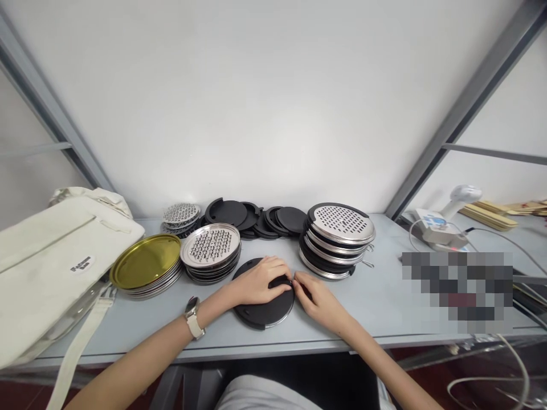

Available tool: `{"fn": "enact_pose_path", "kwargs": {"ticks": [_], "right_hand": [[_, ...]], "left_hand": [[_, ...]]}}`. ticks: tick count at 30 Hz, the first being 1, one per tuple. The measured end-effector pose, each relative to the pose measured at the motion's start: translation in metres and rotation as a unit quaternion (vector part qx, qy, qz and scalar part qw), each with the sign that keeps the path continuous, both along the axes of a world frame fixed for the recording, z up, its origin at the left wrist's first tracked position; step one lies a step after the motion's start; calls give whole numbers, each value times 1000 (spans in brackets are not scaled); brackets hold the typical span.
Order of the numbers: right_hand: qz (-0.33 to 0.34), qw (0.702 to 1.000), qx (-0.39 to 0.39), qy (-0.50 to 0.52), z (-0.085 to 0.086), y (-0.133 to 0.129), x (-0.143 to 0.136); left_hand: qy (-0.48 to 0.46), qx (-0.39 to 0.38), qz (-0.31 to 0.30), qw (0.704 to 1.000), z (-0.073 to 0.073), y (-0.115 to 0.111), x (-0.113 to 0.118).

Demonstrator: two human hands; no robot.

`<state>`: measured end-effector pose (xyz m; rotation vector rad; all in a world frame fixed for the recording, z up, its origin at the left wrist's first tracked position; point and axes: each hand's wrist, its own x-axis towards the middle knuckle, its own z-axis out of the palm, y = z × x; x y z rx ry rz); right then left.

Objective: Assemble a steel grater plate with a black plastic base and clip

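Observation:
A round black disc [267, 312] lies flat near the table's front edge, a thin silvery rim showing along its lower right side. My left hand [261, 281] rests over its top, fingers and thumb curled toward the right edge and holding it. At that same edge my right hand [317, 300] is closed in a pinch; whatever is between its fingertips is too small to make out. Just behind to the right rises a stack of silver perforated grater plates [342, 224] with black rings and wire loops. Left of the disc stands a pile of silver grater plates [210, 245].
Gold-topped round plates [147, 262] are stacked at left beside a white bag [47, 273] with a hanging strap. Smaller grater discs [182, 213] and black round parts [231, 215] line the wall. A handheld scanner [464, 196] and cables occupy the right.

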<state>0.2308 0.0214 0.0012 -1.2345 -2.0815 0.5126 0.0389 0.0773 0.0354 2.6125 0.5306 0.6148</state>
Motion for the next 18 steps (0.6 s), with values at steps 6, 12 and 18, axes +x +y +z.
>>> {"fn": "enact_pose_path", "kwargs": {"ticks": [6, 12, 18], "right_hand": [[16, 1000, -17, -2, -2, 0, 1], [11, 1000, -11, -9, -2, 1, 2], [19, 1000, -4, -6, 0, 1, 2]], "left_hand": [[-6, -5, -10, 1000, 3, -2, 1], [-2, 11, -10, 1000, 0, -1, 1], [-8, -8, 26, 1000, 0, -4, -1]]}}
